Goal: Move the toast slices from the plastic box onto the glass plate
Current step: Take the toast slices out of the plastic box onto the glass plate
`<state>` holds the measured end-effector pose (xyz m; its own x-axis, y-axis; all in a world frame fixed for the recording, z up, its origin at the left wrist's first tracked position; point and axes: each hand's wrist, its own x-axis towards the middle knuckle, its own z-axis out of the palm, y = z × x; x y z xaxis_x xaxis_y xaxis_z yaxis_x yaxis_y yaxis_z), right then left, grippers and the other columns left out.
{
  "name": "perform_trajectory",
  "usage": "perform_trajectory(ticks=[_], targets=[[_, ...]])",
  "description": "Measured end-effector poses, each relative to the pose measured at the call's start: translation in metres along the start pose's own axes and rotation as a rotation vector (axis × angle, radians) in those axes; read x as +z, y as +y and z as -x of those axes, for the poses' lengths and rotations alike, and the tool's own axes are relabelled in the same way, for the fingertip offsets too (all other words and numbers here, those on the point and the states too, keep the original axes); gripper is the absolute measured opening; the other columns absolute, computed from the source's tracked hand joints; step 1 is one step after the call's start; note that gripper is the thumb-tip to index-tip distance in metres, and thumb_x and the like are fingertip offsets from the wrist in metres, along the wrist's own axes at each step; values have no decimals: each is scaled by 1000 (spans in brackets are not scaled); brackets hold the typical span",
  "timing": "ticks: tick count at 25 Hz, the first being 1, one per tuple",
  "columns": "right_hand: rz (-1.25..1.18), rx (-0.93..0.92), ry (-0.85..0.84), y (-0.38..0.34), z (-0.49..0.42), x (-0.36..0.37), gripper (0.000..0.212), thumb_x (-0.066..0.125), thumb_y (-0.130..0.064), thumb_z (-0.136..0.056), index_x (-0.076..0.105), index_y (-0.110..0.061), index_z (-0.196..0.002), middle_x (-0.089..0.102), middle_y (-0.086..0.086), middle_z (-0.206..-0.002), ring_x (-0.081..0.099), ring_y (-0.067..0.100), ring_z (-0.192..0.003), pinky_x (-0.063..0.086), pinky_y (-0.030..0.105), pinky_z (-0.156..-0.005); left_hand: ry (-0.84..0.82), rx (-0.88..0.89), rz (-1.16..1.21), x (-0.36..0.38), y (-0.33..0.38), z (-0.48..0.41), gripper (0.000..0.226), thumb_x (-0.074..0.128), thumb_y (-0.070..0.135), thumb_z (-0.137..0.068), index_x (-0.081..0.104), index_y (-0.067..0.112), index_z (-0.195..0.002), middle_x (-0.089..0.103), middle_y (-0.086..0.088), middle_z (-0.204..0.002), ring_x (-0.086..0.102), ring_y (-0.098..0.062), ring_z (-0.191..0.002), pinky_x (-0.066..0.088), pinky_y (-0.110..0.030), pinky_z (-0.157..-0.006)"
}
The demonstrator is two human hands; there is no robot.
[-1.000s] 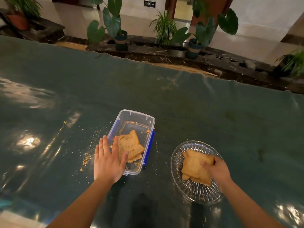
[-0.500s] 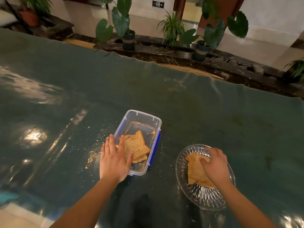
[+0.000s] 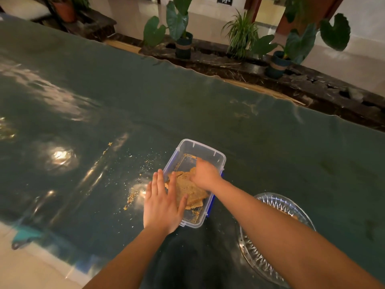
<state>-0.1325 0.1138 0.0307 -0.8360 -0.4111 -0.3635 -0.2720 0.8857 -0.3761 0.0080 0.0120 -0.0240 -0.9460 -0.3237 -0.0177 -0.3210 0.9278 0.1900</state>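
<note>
The left hand [image 3: 161, 202] lies flat and open against the plastic box [image 3: 193, 182]. Inside it, the right hand [image 3: 205, 174] rests curled on the toast slices [image 3: 190, 189]; its grasp cannot be told

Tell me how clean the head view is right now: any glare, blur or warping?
Head view: dim, warm light; bright glare patches on the glossy table cover left of the plastic box; wide-angle warping bends the far table edge; the right hand over the toast looks slightly soft; the glass plate is mostly hidden behind the right forearm.
</note>
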Motion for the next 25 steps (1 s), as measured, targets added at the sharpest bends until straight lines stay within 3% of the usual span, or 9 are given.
perform_trajectory(ticks=[4, 10, 15, 19, 23, 25], targets=[[169, 99, -98, -9, -18, 24, 40, 64, -23, -88, 59, -4, -124, 61, 15, -127, 59, 33, -115, 52, 39, -94, 18, -1, -1, 2, 0, 0, 75, 15, 67, -95, 16, 22, -156, 10, -18, -165, 6, -33, -152, 4, -45, -121], [-114, 293, -40, -7, -19, 41, 57, 84, -32, -72, 57, -10, -117, 64, 9, -116, 64, 30, -110, 52, 36, -87, 24, -7, 5, 4, 0, 0, 73, 19, 67, -95, 17, 24, -155, 12, -16, -165, 8, -32, -152, 8, -45, -119], [-229, 259, 12, -6, -15, 41, 35, 75, -33, -80, 63, -17, -109, 69, 7, -111, 66, 28, -104, 54, 38, -87, 27, -12, 4, 5, 0, 0, 73, 21, 67, -95, 18, 26, -155, 12, -14, -165, 10, -32, -152, 8, -46, -119], [-289, 192, -8, -5, -8, 35, 36, 70, -28, -82, 57, -17, -114, 66, 6, -113, 63, 28, -105, 53, 40, -88, 23, -10, -9, 6, 0, 0, 73, 21, 67, -95, 20, 24, -154, 14, -15, -165, 12, -33, -152, 10, -46, -119], [-324, 119, 65, 0, 3, 18, 34, 73, -29, -79, 54, -20, -106, 65, 2, -103, 64, 26, -101, 46, 32, -74, 15, -20, -1, 6, 0, 0, 76, 18, 70, -94, 19, 24, -155, 11, -13, -165, 7, -31, -152, 8, -46, -120], [-339, 121, 133, 7, 10, 6, 40, 74, -32, -78, 55, -18, -110, 67, 3, -107, 65, 26, -102, 44, 31, -73, 12, -14, 1, 6, -1, -1, 76, 17, 70, -94, 16, 25, -155, 11, -14, -165, 9, -32, -152, 10, -46, -120]])
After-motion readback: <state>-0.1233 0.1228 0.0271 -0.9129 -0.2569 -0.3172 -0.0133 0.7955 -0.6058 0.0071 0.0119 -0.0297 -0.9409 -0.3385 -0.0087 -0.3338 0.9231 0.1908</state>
